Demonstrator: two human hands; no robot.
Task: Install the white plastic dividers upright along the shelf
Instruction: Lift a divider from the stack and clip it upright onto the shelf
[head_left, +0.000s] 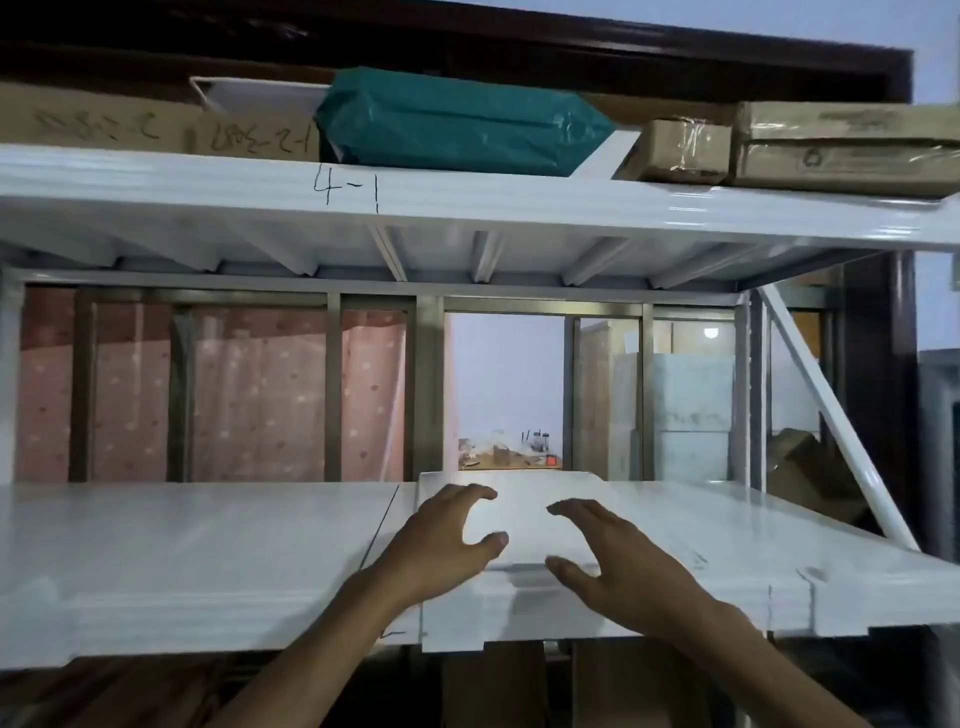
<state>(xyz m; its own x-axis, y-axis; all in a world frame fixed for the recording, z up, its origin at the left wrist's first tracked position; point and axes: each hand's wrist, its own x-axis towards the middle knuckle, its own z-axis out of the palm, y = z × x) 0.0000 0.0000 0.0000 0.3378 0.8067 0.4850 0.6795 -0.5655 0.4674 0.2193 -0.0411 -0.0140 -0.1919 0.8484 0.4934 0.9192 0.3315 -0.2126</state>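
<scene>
A stack of flat white plastic dividers (519, 525) lies on the white metal shelf (182, 545), near the middle, reaching from the back edge to past the front lip. My left hand (447, 540) rests on the stack's left part, fingers spread and curved, thumb pointing right. My right hand (613, 561) lies over the stack's right part, fingers spread, thumb at the stack's front edge. Neither hand is closed around a divider. No divider stands upright on the shelf.
The upper shelf (467, 208), marked "4-1", hangs close overhead and carries a teal bag (457, 124) and cardboard boxes (841, 145). A white diagonal brace (831, 415) crosses the right end. Behind the shelf are a pink curtain (249, 395) and window frames.
</scene>
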